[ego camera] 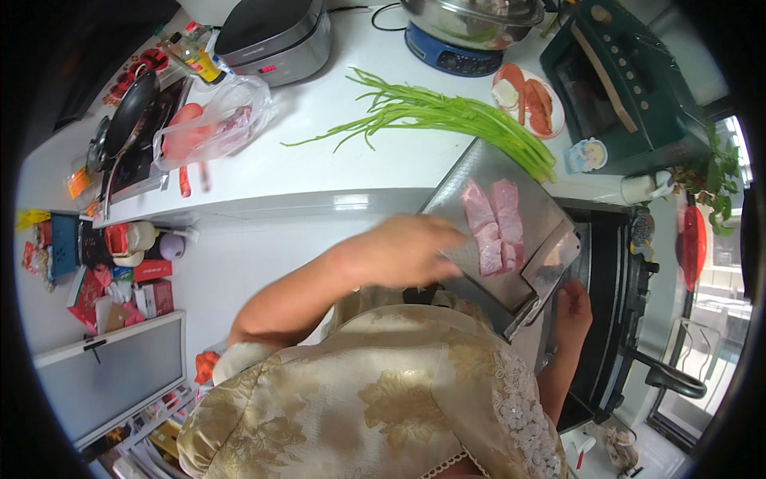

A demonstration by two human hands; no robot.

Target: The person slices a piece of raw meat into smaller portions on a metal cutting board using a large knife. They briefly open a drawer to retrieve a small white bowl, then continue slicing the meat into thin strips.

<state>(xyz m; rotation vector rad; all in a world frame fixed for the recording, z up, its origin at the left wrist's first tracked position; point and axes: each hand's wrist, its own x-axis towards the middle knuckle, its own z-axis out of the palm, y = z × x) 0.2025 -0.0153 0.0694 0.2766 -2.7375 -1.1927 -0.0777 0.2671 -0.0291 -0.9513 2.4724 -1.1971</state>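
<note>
Several strips of raw pork (pixel 492 227) lie on a metal cutting board (pixel 458 185) set aslant at the counter's front edge. My left hand (pixel 413 251), blurred, hovers by the board's left edge, thumb and fingers apart, with nothing visible between them. What appears to be a cleaver (pixel 547 257) with a wide, shiny blade rests on the board's right part. Beside the board's lower right edge is my right hand (pixel 574 302), fingers bent; whether it grips the edge is unclear. Long green celery stalks (pixel 479 114) lie behind the board, their thick ends near its back corner.
A plate (pixel 561 123) with reddish and white pieces stands by a green oven (pixel 622 90). Behind are a steel pot (pixel 479 21) on a blue base and a grey cooker (pixel 281 48). A plastic bag (pixel 254 108) holding meat lies left, near a frying pan (pixel 131 111). A black sink (pixel 598 299) borders the right.
</note>
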